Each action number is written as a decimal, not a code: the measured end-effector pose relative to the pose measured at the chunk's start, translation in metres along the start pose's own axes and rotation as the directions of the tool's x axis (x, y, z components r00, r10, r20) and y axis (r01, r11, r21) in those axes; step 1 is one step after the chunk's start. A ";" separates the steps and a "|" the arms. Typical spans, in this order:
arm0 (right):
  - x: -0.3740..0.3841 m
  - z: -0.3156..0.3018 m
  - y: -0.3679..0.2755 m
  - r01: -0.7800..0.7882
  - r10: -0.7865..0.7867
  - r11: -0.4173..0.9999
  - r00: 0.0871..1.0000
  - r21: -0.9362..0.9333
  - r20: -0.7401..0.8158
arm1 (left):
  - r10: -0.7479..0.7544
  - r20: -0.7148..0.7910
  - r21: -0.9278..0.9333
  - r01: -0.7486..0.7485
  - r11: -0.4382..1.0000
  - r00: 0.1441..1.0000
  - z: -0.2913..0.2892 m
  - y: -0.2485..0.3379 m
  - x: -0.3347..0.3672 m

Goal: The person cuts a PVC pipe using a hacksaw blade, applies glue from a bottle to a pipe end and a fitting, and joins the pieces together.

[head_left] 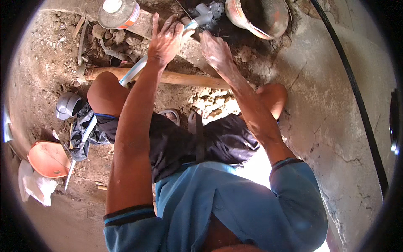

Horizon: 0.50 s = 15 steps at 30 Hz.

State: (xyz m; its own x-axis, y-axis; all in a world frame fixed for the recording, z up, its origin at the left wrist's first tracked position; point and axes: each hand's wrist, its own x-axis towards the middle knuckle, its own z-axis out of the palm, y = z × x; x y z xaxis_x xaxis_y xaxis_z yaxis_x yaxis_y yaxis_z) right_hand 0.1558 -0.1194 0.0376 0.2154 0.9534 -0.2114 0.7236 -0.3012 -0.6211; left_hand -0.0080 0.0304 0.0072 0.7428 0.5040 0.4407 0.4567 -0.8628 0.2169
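A white pipe [135,70] with blue marks runs up from beside my left knee, passes under my left hand, and meets a grey pipe fitting [204,17]. My left hand [166,42] lies over the pipe, thumb on the near side and fingers across the far side, the first ones rather straight. Just right of the joint, my right hand [216,49] is closed with its fingers curled; what they hold, if anything, is hidden. Dark material surrounds the fitting.
Beyond my hands stand a round can [119,14] and a broken-rimmed bucket [273,21]. A wooden pole [180,79] crosses before my knees. At left lie a grey elbow fitting [67,106], an orange scoop-shaped piece [48,159] and a white bag [37,185]. A black cable [348,67] runs along the right.
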 end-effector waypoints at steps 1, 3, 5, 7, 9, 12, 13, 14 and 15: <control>-0.015 -0.004 -0.007 0.092 -0.091 0.996 0.995 0.016 -0.036 | -0.019 -0.009 -0.012 0.019 1.000 1.000 0.003 0.001 -0.004; -0.066 -0.001 0.021 0.049 -0.072 0.973 0.993 -0.224 -0.093 | -0.018 0.022 -0.006 0.018 1.000 1.000 -0.005 0.009 0.006; -0.066 -0.005 0.026 -0.021 0.008 0.968 0.999 -0.251 -0.050 | -0.020 0.032 -0.009 0.021 1.000 0.999 -0.001 0.009 0.006; -0.037 -0.017 -0.010 -0.153 0.164 0.984 0.977 -0.087 0.138 | -0.029 0.009 -0.013 0.029 1.000 1.000 0.000 0.008 -0.001; 0.000 0.005 0.018 0.058 -0.078 0.985 0.990 -0.161 -0.118 | -0.001 0.004 -0.052 0.001 0.999 1.000 0.004 0.013 0.010; -0.037 0.005 -0.004 -0.070 0.066 0.988 0.997 -0.136 -0.032 | 0.000 0.022 0.000 0.000 1.000 1.000 -0.002 0.004 -0.001; -0.056 0.000 -0.003 -0.102 0.102 0.995 0.995 -0.017 0.018 | -0.019 0.059 0.022 0.018 1.000 0.998 -0.002 0.000 -0.006; -0.067 0.003 0.013 -0.045 0.044 0.997 0.999 -0.060 -0.026 | 0.002 -0.044 -0.006 -0.002 1.000 0.999 0.004 0.001 -0.003; -0.078 0.006 0.031 0.000 -0.008 0.994 0.997 -0.109 -0.071 | -0.026 -0.009 -0.044 0.026 0.999 1.000 0.003 0.005 0.004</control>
State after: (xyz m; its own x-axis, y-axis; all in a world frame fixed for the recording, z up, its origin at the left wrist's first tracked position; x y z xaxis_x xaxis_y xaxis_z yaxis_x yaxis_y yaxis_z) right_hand 0.1570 -0.2036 0.0302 0.2555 0.9547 -0.1525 0.7909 -0.2971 -0.5350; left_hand -0.0013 0.0278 0.0079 0.7259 0.5262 0.4428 0.4541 -0.8503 0.2661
